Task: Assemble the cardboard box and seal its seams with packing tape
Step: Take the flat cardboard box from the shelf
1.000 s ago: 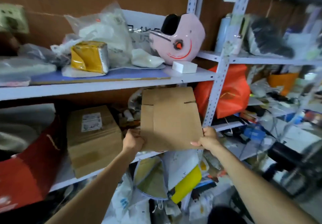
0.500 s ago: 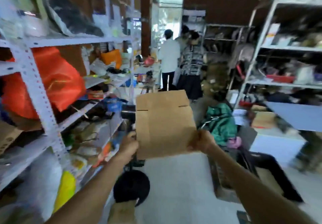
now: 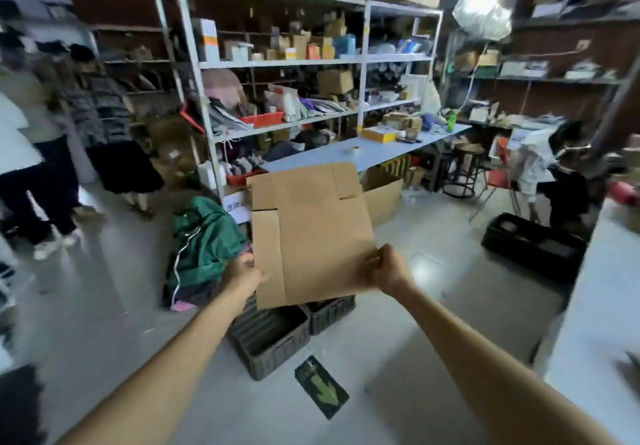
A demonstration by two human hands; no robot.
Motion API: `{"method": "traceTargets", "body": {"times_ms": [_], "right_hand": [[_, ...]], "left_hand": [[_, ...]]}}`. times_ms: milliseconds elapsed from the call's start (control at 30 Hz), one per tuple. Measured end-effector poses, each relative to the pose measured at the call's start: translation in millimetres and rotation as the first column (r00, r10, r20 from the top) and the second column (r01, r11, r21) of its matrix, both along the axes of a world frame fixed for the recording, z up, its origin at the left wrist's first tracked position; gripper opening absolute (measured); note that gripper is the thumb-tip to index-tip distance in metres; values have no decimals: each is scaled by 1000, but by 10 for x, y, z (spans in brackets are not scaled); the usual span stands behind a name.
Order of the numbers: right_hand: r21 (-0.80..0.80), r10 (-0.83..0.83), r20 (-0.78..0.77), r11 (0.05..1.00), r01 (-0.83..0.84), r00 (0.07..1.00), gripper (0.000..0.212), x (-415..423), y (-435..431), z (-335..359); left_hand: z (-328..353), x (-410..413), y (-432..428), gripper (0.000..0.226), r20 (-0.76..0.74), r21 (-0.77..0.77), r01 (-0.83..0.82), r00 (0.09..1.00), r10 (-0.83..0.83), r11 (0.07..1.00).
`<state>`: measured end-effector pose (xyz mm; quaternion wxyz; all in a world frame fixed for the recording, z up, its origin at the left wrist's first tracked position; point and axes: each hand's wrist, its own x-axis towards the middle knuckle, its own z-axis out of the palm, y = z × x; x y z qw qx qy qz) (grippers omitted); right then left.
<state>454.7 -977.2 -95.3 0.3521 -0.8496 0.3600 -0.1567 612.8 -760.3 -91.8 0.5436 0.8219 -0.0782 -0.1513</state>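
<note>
**Desk:** Stockroom shelving (image 3: 277,63) fills the background — what am I looking at in front of it?

**Operator:** From my remote seat, I see a flattened cardboard box (image 3: 308,233) held up at chest height over the grey floor (image 3: 433,306), well clear of any surface. The left hand (image 3: 242,276) has its grip closed on the lower left edge; the right hand (image 3: 389,269) has its grip pinched shut on the lower right corner. The box is unfolded, flaps flat, no tape on it that I can make out.

**Desk:** So which step is this?

**Operator:** I judge it the very start: the blank is fetched and being carried, nothing assembled. A long blue counter (image 3: 381,148) stands beyond the box, with what looks like a roll of packing tape (image 3: 354,149) lying on it, too small to be certain.

**Desk:** And the next move?

**Operator:** As I read it, bringing the blank to that counter, then pushing opposite edges together to pop it square and folding the bottom flaps before any taping. Black plastic crates (image 3: 277,337) sit on the floor just below the box, and other people (image 3: 100,115) stand to the left, so the path needs care.
</note>
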Motion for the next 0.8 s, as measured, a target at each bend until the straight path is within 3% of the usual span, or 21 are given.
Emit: {"method": "traceTargets", "body": {"times_ms": [133, 333, 467, 600, 800], "right_hand": [[-4, -169, -5, 986, 169, 986, 23, -255, -650, -75], [19, -282, 3, 959, 282, 959, 23, -183, -1674, -160], [27, -315, -4, 949, 315, 949, 27, 199, -2422, -252], [138, -363, 39, 925, 355, 931, 26, 792, -3273, -322], [89, -346, -1, 935, 344, 938, 29, 1535, -4451, -173]], "left_hand": [[-83, 99, -968, 36, -14, 13, 89, 996, -89, 996], [-177, 342, -2151, 32, -46, -22, 198, 979, -199, 980], [-218, 694, -2918, 28, -38, -26, 229, 973, -230, 973], [-186, 1243, -3751, 22, -8, -20, 263, 965, -264, 964], [-109, 2083, -4920, 23, -29, -5, 278, 960, -278, 961]]}}
